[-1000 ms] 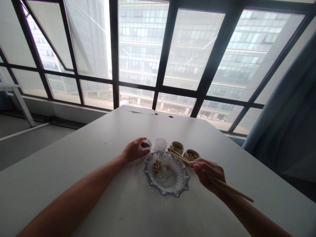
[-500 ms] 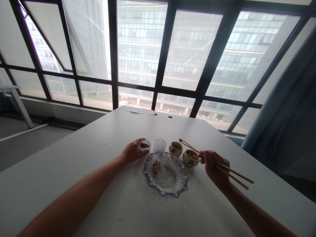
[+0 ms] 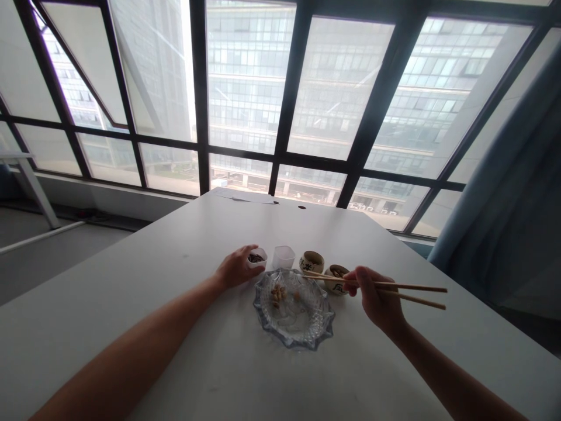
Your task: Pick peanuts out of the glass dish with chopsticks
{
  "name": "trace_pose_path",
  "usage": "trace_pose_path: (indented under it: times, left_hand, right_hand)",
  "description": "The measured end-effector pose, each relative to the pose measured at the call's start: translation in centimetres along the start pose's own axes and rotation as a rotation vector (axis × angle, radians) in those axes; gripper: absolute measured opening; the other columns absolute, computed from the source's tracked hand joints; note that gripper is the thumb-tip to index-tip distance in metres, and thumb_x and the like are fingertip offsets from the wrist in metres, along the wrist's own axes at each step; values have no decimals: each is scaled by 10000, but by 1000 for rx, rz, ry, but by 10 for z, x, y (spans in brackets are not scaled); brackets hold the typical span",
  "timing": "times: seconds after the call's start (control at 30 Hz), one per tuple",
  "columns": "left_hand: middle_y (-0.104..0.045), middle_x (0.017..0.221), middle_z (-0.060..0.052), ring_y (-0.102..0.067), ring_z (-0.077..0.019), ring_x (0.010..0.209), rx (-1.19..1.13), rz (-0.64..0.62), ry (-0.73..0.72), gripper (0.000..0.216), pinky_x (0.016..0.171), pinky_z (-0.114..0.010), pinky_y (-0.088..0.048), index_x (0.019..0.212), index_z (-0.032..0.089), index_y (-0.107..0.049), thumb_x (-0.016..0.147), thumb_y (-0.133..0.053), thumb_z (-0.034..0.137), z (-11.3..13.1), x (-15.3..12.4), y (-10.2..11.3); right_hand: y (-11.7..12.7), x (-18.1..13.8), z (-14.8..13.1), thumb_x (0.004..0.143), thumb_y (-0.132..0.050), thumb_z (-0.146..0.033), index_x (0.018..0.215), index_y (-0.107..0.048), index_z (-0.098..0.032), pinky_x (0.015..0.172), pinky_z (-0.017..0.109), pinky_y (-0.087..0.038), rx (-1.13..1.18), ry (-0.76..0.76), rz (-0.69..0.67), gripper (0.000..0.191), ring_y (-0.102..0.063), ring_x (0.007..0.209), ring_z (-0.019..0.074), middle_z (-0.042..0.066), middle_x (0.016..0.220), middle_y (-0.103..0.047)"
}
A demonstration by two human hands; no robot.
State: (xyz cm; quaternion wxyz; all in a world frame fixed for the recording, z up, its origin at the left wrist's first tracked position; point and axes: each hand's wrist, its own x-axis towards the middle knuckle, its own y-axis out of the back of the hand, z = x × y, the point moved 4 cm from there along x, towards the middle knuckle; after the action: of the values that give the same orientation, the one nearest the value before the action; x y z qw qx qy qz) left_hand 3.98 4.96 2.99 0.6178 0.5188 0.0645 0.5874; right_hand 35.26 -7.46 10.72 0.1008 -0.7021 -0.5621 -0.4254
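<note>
My left hand curls around a small white cup of dark seeds, holding it on the table. My right hand grips a pair of wooden chopsticks, held nearly level, their tips over the far right rim of the glass dish. A few nuts lie in the dish. Behind it stand an empty clear plastic cup and two small brown ceramic bowls, the right one partly hidden by the chopsticks.
The white table runs to a wall of dark-framed windows. Papers and a pen lie at its far edge. A blue curtain hangs on the right. Another white table leg stands at far left.
My right hand swung the chopsticks from over the dish up to the right bowl, then back level with tips over the dish's rim. The left hand stayed on the cup.
</note>
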Motion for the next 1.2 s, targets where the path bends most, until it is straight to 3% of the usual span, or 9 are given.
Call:
trace_pose_path:
  times: [0.13,0.33,0.5,1.0,1.13,1.2]
  left_hand:
    - [-663,1269,-131,-659,-290,1104,16,-15,6,609,984,-419,-515,1294,185,-561,769,-682,468,2,0,1]
    - [-668,1268,-116,-662,-279,1104,-5,-9,8,605,992,-414,-514,1291,203,-564,761,-699,462,2,0,2]
    - [-661,1274,-132,-661,-292,1110,14,-20,3,612,988,-421,-518,1301,179,-557,776,-679,469,2,0,1]
    - [-652,1289,-131,-649,-286,1126,-5,-31,7,622,1000,-415,-505,1315,186,-547,780,-670,480,1,-1,1]
    - [-668,1270,-114,-659,-283,1110,-8,-11,16,611,986,-405,-517,1296,207,-567,758,-697,465,2,-1,2]
    - [-674,1259,-115,-666,-283,1096,-4,-5,13,606,978,-406,-523,1293,203,-570,758,-695,459,3,0,2]
  right_hand:
    - [-13,-4,-10,954,-516,-543,651,-679,-177,366,234,-456,57,-13,-202,503,-561,381,136,33,464,-631]
    - [-20,-9,-1,967,-524,-486,681,-698,-168,371,232,-450,38,-97,-294,461,-561,398,133,37,499,-644]
    - [-23,-12,6,972,-550,-404,700,-712,-167,398,237,-462,25,-43,-416,396,-571,423,131,35,528,-657]
    - [-26,-11,-8,984,-525,-401,639,-654,-186,428,248,-444,13,46,-407,426,-553,447,128,13,512,-612]
    - [-27,-13,-5,967,-552,-431,633,-667,-183,425,252,-448,55,2,-423,431,-561,450,133,22,515,-622]
    - [-27,-13,0,931,-598,-476,661,-699,-176,416,250,-455,129,-93,-382,416,-573,443,135,33,531,-648]
